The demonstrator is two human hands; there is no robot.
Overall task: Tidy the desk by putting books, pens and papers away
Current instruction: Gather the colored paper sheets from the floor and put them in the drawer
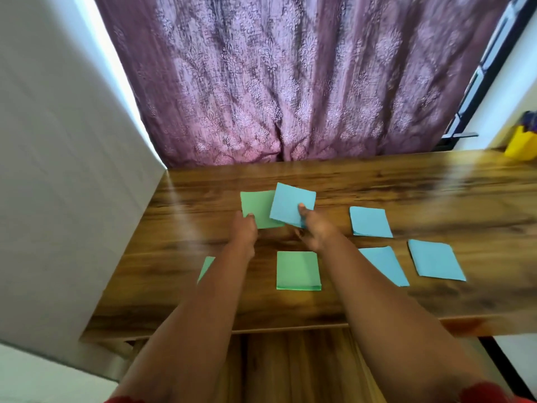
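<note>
1. The right hand (315, 228) is pinching a blue paper square (292, 204) at its near right corner, thumb on top and the other fingers underneath. The square is tilting up off the desk (436, 184), so it looks lifted rather than lying flat.

2. The lifted blue square is overlapping the right edge of the far green paper (257, 209), probably because it is being carried across to go on top and begin a pile.

3. The left hand (245, 229) is resting on the near left corner of that far green paper. Its fingers are hidden behind the knuckles, so whether they are pressing the sheet flat or pinching it is unclear. Either way, the hand is likely steadying the sheet so it does not slide on the glossy wood.

4. Four more squares are lying flat and apart on the desk: a green one (298, 270) between the forearms, a blue one (370, 221) to the right, and two blue ones nearer the front, one (385, 266) partly under the right forearm and another (436, 260) further right.

5. A sliver of green paper (206, 267) is peeking out beside the left forearm.

6. Gathering is seemingly only beginning, since most papers are lying loose and single.

7. A yellow holder (520, 144) is standing at the far right corner, well apart from the papers; its contents are too blurred to name.

8. A purple curtain (290, 82) is hanging behind the desk.
</note>
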